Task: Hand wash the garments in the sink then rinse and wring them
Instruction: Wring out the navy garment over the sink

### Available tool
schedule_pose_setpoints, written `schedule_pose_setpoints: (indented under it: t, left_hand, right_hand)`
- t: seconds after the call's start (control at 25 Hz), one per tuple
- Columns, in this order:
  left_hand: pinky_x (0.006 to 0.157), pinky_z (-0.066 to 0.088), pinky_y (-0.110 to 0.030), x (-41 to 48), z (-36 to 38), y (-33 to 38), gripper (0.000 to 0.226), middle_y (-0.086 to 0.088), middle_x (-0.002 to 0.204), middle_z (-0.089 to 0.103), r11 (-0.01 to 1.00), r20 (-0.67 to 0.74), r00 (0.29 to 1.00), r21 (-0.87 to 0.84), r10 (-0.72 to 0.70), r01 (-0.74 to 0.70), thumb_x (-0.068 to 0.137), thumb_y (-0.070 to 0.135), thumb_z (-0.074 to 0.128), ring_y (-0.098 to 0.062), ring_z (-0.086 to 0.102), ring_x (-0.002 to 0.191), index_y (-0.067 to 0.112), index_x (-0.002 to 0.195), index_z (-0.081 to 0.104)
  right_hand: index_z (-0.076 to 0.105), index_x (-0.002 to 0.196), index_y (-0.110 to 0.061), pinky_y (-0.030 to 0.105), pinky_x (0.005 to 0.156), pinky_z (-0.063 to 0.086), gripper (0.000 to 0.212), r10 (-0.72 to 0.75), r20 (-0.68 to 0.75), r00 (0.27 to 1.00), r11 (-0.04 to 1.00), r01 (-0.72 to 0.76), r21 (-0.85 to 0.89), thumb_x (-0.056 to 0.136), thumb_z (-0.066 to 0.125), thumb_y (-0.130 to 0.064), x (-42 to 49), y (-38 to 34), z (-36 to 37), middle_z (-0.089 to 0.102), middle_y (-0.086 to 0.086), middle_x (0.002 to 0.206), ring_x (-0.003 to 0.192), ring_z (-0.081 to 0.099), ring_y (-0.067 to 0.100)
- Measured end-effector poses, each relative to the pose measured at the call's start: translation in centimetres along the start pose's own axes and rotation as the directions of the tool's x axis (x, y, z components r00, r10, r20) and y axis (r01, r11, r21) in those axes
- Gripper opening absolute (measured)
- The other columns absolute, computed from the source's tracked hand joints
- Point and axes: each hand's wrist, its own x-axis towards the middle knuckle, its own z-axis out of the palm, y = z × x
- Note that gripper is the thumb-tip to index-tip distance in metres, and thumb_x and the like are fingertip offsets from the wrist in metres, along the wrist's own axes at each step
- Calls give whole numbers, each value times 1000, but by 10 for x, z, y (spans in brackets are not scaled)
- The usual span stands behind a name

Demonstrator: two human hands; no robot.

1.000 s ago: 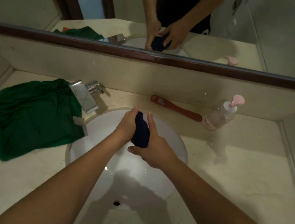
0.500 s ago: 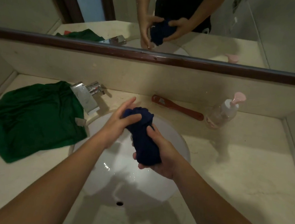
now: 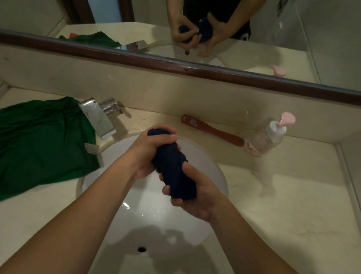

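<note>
Wringing underway over sink point(image 3: 199, 218), left hand point(image 3: 148, 153) and right hand point(image 3: 199, 198) fingers point(image 3: 164, 133) curled round garment point(image 3: 175, 168); next, probably firmer counter-twist.

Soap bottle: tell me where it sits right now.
In the head view the soap bottle stands on the counter, behind and right of the sink, with the red brush close on its left.

Spread garment point(image 3: 33, 146) left of faucet point(image 3: 98, 115); brush point(image 3: 212, 130), pump bottle point(image 3: 265, 138) right; rolled garment point(image 3: 175, 170) over sink point(image 3: 159, 225).
</note>
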Motion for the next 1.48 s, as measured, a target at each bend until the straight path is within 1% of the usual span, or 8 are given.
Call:
schedule_pose_setpoints:
  t: [0.12, 0.2, 0.32, 0.44, 0.6, 0.88, 1.16, 1.48]
  left_hand:
    - [79, 51, -41, -2, 4, 11, 41, -3, 74, 60, 983, -24, 990, 122, -139, 140, 71, 54, 85, -19, 60, 66, 19, 70, 64]
    - [70, 51, -35, 5, 7, 6, 41, -3, 68, 58, 941, -122, 984, 296, -130, 161, 81, 50, 80, -20, 59, 63, 15, 72, 60]
    - [86, 55, -38, 25, 11, -13, 18, -3, 104, 68, 835, -258, 966, 531, -3, 144, 93, 28, 71, -24, 66, 97, 20, 108, 68]
    - [105, 47, -35, 40, 14, -31, 55, -5, 131, 59, 631, -316, 946, 749, 74, 201, 91, 19, 67, -25, 58, 120, 21, 143, 54]
    - [101, 48, -35, 50, 8, -48, 35, -6, 116, 65, 537, -380, 922, 794, 72, 285, 88, 15, 68, -28, 60, 114, 20, 122, 65]
    - [86, 48, -29, 42, 15, -51, 20, -3, 107, 68, 649, -415, 885, 737, 212, 190, 95, 28, 66, -24, 63, 104, 18, 112, 67]
    - [74, 56, -33, 10, 52, -33, 49, -4, 106, 68, 930, -349, 930, 367, 114, 23, 79, 54, 80, -20, 66, 96, 22, 112, 62]
    - [70, 49, -32, 19, 149, -60, 27, -3, 111, 65, 903, -235, 971, 427, 48, 58, 105, 38, 49, -19, 62, 99, 18, 118, 60]
  right_hand:
    - [25, 153, -31, 34, 63, 58, 113, 42, -170, 985, 886, -115, -450, 65, 96, -20, -9, -33, 15, 62, 16, 125, 86, 71, 29]
    - [9, 156, -37, 37, 70, 62, 121, 63, -363, 930, 559, -335, -759, 71, 93, -18, -1, -51, 29, 64, 11, 119, 87, 74, 28]
    - [-11, 160, -22, 39, 73, 64, 122, 11, -521, 854, 87, -520, -850, 81, 82, -17, 25, -48, 37, 67, 12, 103, 83, 71, 26]
    - [3, 155, -11, 37, 73, 61, 101, -140, -538, 831, -54, -549, -834, 85, 75, -14, 50, -24, 16, 60, 12, 103, 88, 67, 25]
    - [21, 138, -12, 39, 74, 54, 64, -254, -493, 832, -42, -519, -854, 92, 65, -15, 62, 6, -5, 57, 11, 102, 91, 64, 28]
    - [30, 127, -18, 39, 63, 56, 61, -329, -444, 833, -7, -472, -881, 84, 72, -19, 44, 1, -13, 62, 8, 97, 81, 66, 26]
    - [57, 121, -21, 28, 57, 53, 59, -301, -511, 805, 669, -204, -715, 74, 90, -31, -28, -30, -18, 70, 0, 104, 86, 72, 21]
    - [62, 118, -20, 26, 74, 53, 36, -657, -648, 386, 730, 111, -674, 92, 75, -41, -99, -46, -74, 68, -3, 109, 98, 68, 16]
